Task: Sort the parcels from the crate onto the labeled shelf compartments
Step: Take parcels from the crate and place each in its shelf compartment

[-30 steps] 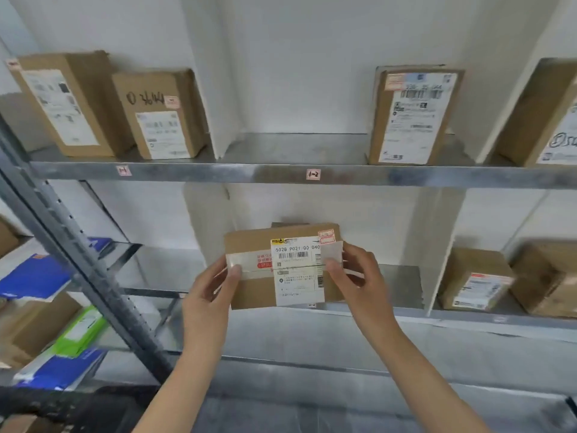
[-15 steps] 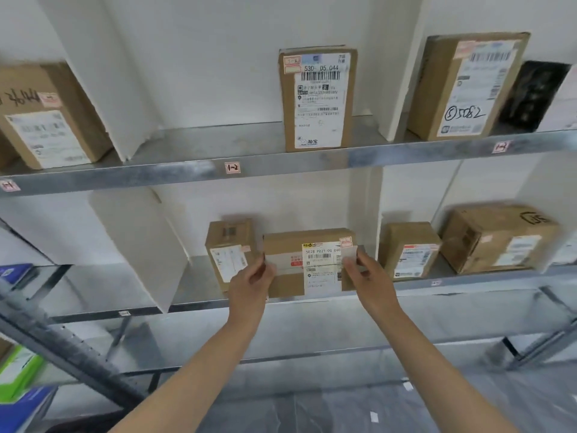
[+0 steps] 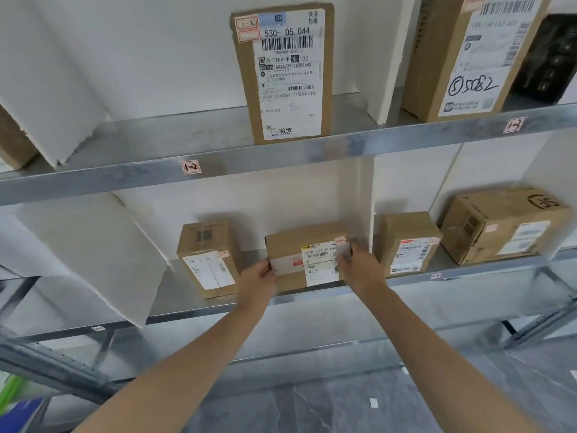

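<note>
Where it sits at front of lower shelf [image 3: 175, 292], parcel [image 3: 299, 245] lies long axis left-right, label facing outward. Left hand [image 3: 257, 279] grips left end, right hand [image 3: 362, 270] right end, fingers curled round. Smaller box [image 3: 207, 257] just left; white divider [image 3: 363, 198] just right.

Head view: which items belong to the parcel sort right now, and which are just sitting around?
In the job:
- held parcel
- left hand and right hand, gripping its ends
- lower shelf

Just sitting:
- 530-D5 044 parcel, upper shelf
- small upright parcel, left of the held one
- parcel past the divider
- SF box
- 5082 parcel
</note>
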{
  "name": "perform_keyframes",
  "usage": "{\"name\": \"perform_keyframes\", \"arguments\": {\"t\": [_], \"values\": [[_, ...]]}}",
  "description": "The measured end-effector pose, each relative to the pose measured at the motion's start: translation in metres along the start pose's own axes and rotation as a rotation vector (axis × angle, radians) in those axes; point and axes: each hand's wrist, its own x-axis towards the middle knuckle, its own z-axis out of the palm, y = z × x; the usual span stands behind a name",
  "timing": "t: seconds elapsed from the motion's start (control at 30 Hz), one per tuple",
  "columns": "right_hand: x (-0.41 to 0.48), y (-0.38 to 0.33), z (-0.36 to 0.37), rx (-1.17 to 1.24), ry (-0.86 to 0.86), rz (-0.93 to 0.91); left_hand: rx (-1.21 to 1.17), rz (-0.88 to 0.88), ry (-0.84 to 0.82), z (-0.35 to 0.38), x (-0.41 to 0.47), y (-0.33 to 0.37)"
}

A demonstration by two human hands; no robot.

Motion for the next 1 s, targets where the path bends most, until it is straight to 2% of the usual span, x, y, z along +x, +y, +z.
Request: {"name": "perform_keyframes", "arguments": {"t": [0.27, 0.5, 0.63, 0.77, 0.87, 1.0], "values": [[0.019, 0.003, 0.026, 0.151, -0.031, -0.059, 0.027, -0.150, 0.095, 0.017, 0.024, -0.020], [0.016, 0.019, 0.042, 0.199, -0.062, -0.017, 0.015, -0.167, 0.024, 0.019, 0.031, -0.036], [-0.002, 0.020, 0.057, 0.210, -0.104, 0.073, 0.105, -0.170, -0.054, 0.017, 0.025, -0.042], [-0.021, 0.015, 0.069, 0.279, -0.270, 0.295, 0.214, -0.136, -0.067, 0.012, 0.016, -0.048], [-0.025, -0.003, 0.072, 0.242, -0.378, 0.210, 0.308, -0.101, -0.106, 0.000, 0.003, -0.047], [-0.032, -0.050, 0.078, 0.233, -0.483, -0.030, 0.446, -0.021, -0.162, -0.031, -0.014, -0.051]]}}
